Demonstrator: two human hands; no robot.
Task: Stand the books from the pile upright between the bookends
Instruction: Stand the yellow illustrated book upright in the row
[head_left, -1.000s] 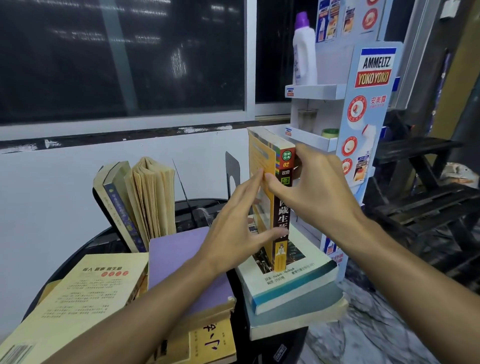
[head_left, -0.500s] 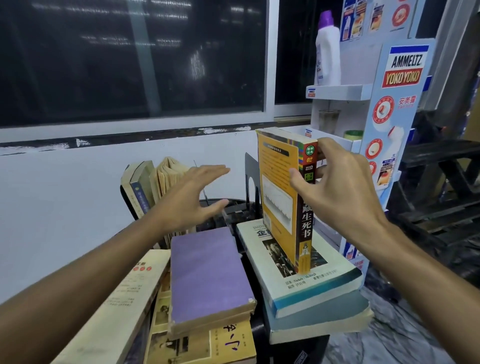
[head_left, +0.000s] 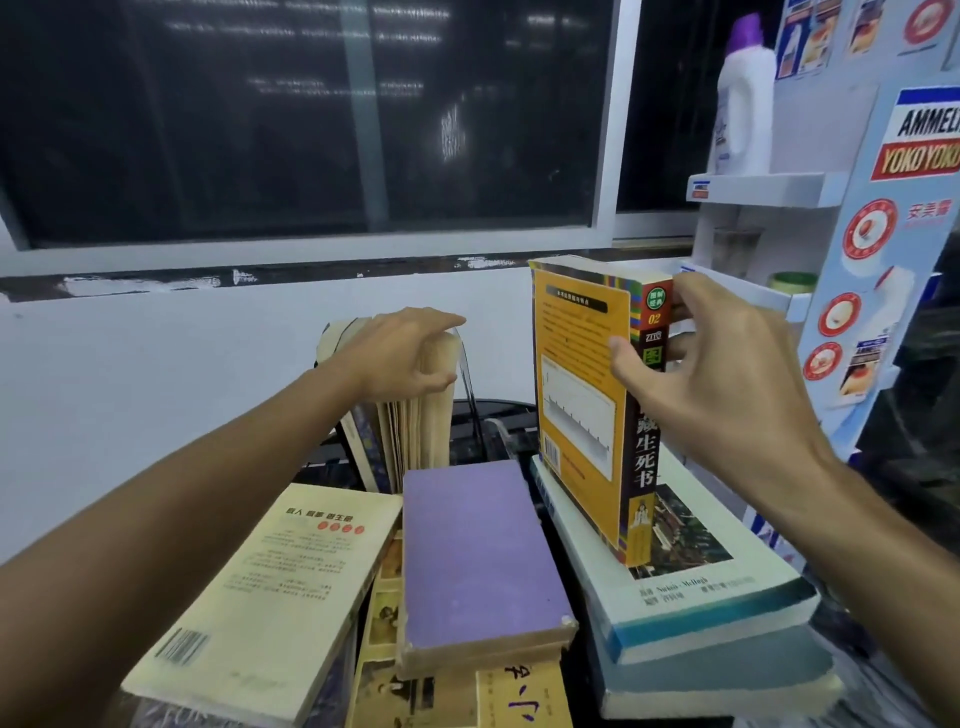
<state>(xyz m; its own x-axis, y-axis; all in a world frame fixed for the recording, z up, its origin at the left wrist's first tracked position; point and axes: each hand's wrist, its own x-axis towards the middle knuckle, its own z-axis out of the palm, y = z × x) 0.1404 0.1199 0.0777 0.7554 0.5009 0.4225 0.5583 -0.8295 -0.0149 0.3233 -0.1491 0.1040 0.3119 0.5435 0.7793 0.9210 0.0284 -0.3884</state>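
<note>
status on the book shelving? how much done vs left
Done: a few books already stand at the back, the left hand pressing on their tops. In hand: the right hand grips the orange book upright on the right-hand stack. Left: the purple book, cream book and the flat books beneath.

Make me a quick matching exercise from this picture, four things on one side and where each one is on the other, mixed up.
Things:
1. orange book
2. purple book
3. white bottle
4. left hand

Places:
A. on the display shelf
B. on the fanned yellowed pages
C. upright on the right stack, in the right hand
D. flat, top of the middle stack

Pairs: 1-C, 2-D, 3-A, 4-B
</note>
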